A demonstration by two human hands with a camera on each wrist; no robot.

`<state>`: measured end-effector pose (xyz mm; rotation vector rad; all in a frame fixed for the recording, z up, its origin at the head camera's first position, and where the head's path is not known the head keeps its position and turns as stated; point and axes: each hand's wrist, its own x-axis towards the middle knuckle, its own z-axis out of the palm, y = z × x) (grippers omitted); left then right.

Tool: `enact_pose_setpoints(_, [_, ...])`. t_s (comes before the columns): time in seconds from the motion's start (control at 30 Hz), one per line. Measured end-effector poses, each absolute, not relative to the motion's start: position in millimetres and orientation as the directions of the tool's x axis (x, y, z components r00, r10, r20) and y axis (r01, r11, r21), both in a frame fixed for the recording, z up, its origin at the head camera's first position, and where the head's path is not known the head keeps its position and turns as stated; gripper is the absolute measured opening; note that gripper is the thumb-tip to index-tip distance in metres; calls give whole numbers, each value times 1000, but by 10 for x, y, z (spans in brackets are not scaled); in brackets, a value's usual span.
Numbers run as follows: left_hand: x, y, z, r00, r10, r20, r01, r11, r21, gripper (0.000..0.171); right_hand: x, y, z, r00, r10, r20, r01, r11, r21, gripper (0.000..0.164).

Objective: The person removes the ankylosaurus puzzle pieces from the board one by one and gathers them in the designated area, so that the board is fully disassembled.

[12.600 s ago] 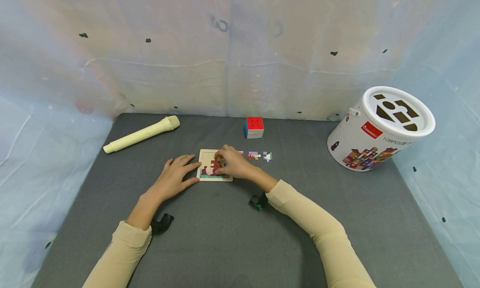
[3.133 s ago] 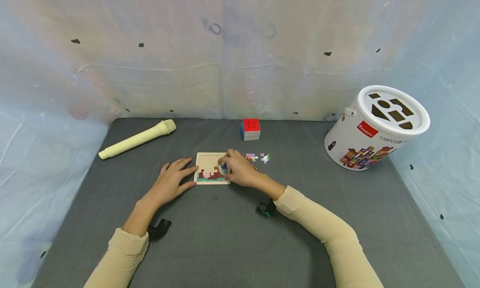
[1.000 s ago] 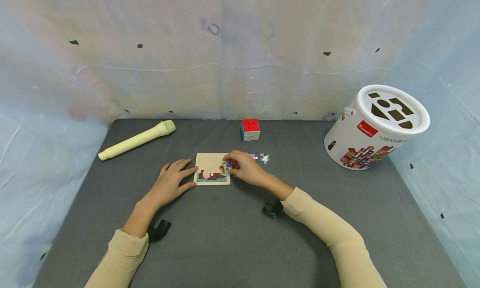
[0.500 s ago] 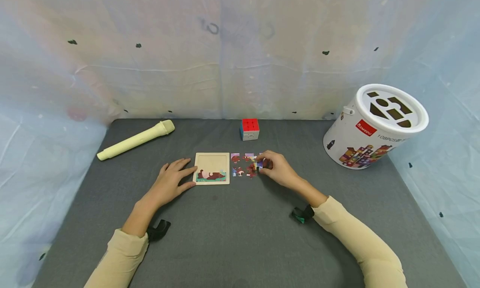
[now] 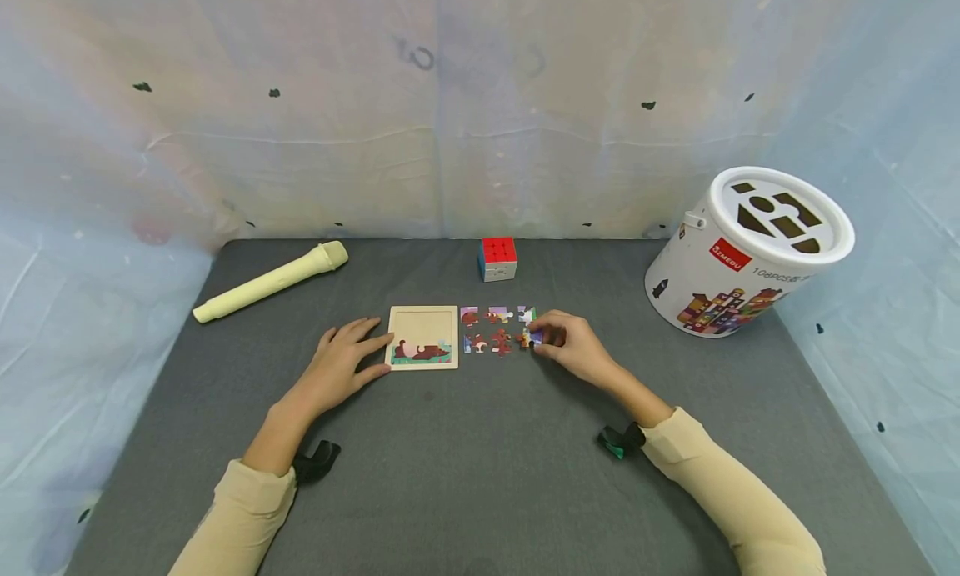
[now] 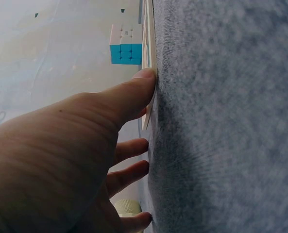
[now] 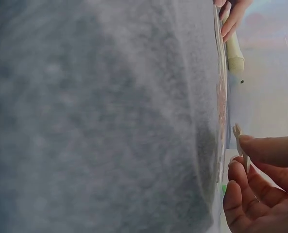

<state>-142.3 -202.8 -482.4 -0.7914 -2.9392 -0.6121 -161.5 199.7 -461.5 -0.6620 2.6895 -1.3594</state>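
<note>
A wooden puzzle tray [image 5: 423, 323] lies flat on the grey table, its bottom strip filled with a brown and teal picture [image 5: 422, 353]. Against the tray's left edge rest the extended thumb and index finger of my left hand [image 5: 337, 366]; its other fingers touch the cloth in the left wrist view. My right hand [image 5: 577, 348] pinches a colourful jigsaw piece [image 7: 242, 149] between thumb and fingers, just above the table. Several loose jigsaw pieces [image 5: 501, 342] lie in two rows between the tray and this hand.
Behind the pieces stands a red-topped puzzle cube [image 5: 498, 257]. A pale yellow toy microphone [image 5: 272, 282] lies at the back left. A white bucket with shape holes in its lid [image 5: 750, 255] stands at the back right, near the curtain [image 5: 540, 176].
Puzzle pieces above the bottom strip have left the tray and lie to its right. Within the last second my right hand carried one piece rightward out of the tray. The left hand stays put.
</note>
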Motion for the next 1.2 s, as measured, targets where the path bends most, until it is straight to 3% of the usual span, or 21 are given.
enact_pose_setpoints(1.2, [-1431, -2038, -4822, -874, 474, 106, 477, 798, 369, 57, -1638, 1994, -4638, -890, -451, 66, -352, 588, -729, 35])
